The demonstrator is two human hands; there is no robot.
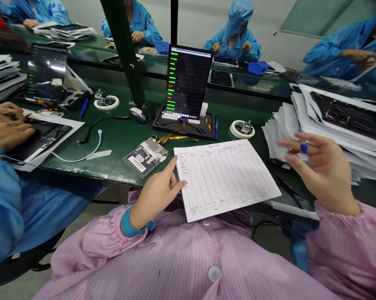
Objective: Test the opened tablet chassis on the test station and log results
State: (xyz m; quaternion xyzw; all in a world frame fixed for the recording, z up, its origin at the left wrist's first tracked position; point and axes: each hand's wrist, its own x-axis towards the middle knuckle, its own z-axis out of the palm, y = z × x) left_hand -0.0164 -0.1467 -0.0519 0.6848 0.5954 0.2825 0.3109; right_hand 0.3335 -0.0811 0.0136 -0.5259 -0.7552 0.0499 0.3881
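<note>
In the head view, a printed grid form (225, 179) is laid at the near edge of a green bench (119, 137), with its near corner overhanging that edge. A pink striped smock (138, 258) with blue cuffs is seen below it. The left hand (153, 196) is held at the form's left edge. Its index finger (172, 166) is extended, with the tip at that edge, and the other fingers are curled toward the palm. The right hand (319, 175) is raised to the right of the form, apart from it. Its fingers are loosely spread and curved, and a blue pen (303, 146) is held among them, mostly hidden.

Just left of the form, a circuit board (147, 152) is laid on a dark card (134, 160). An orange ribbon cable (175, 132) is run from the board toward a black tray (183, 127), in which a tablet (188, 81) is stood upright, with green bars lit on its screen. A mouse (137, 115) is placed left of the tray, and a tape roll (242, 129) to its right. A stack of papers (284, 129) is piled at the right.

At the left, a co-worker's hands (9, 127) are spread over a second tablet (41, 139). More co-workers (234, 41) in blue gowns are seen at a far bench.
</note>
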